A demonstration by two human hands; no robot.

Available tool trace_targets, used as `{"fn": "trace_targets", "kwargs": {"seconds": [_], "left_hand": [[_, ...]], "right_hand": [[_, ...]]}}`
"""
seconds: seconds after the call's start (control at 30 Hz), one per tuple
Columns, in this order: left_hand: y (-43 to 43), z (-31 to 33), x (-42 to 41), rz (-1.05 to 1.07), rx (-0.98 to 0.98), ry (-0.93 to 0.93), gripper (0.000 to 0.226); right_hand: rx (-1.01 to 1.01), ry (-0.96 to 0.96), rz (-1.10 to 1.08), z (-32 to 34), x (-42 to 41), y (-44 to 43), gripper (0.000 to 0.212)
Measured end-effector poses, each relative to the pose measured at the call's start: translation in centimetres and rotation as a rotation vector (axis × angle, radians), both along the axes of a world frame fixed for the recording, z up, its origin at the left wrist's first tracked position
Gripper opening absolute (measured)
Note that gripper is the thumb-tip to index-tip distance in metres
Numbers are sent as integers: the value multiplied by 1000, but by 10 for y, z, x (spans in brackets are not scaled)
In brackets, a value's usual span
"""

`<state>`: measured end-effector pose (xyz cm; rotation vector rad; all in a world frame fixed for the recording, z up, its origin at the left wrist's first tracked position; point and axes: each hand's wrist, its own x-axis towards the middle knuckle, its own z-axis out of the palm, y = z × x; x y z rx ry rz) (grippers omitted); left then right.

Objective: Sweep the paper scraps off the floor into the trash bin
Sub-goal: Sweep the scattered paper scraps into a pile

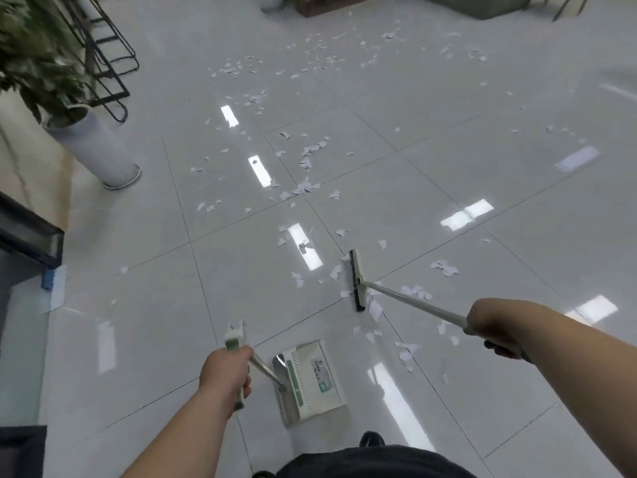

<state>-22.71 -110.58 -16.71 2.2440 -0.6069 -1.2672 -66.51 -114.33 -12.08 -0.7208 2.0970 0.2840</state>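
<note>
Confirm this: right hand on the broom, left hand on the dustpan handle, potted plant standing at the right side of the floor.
One detail is wrong: the potted plant stands at the left side, as the head view shows. The rest holds: right hand on the broom, left hand on the dustpan handle.

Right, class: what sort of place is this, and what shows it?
Probably an office lobby or lounge: glossy tiled floor reflecting strip lights, a tall potted plant, black wire-frame stools.
</note>
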Motion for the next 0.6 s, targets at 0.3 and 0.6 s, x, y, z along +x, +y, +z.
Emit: {"fn": "trace_targets", "kwargs": {"seconds": [0.3,0.6], "left_hand": [[-50,-5,-86,-229,2,11,10],[-85,-21,-105,-422,48,45,7]], "right_hand": [[58,95,-123,18,-75,58,21],[283,215,-119,21,-93,124,11]]}}
